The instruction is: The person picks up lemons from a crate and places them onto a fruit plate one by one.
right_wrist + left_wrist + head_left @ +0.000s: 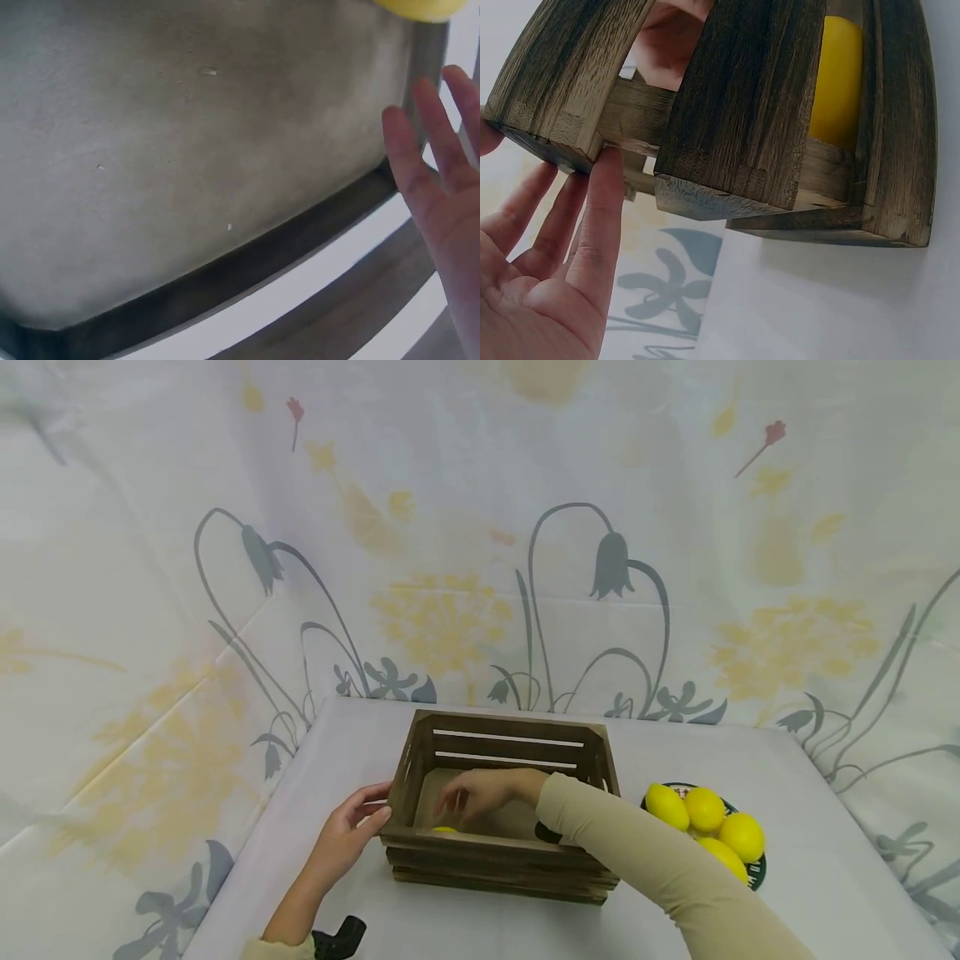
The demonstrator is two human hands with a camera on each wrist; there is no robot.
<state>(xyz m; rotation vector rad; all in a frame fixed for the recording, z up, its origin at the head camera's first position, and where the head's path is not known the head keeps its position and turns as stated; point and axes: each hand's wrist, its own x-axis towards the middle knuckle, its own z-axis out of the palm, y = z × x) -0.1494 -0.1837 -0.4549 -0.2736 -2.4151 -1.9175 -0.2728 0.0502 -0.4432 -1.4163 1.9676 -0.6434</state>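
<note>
A dark wooden slatted crate (495, 860) stands in the middle of the table. My left hand (354, 827) touches its left end near the front corner, with straight fingers against the slat ends in the left wrist view. Inside the crate, my right hand (480, 793) hangs above the floor with loose fingers and nothing in them. A yellow lemon (838, 82) lies at the crate's bottom and shows through the slat gap. Only its top shows over the front wall in the head view. In the right wrist view that lemon (424, 6) sits beyond the right fingertips.
Right of the crate is a dark green patterned plate (759, 874) with several lemons (742, 837), partly covered by the right sleeve (660, 868). A white cloth with printed flowers (450, 527) hangs behind and beside the white table (697, 752).
</note>
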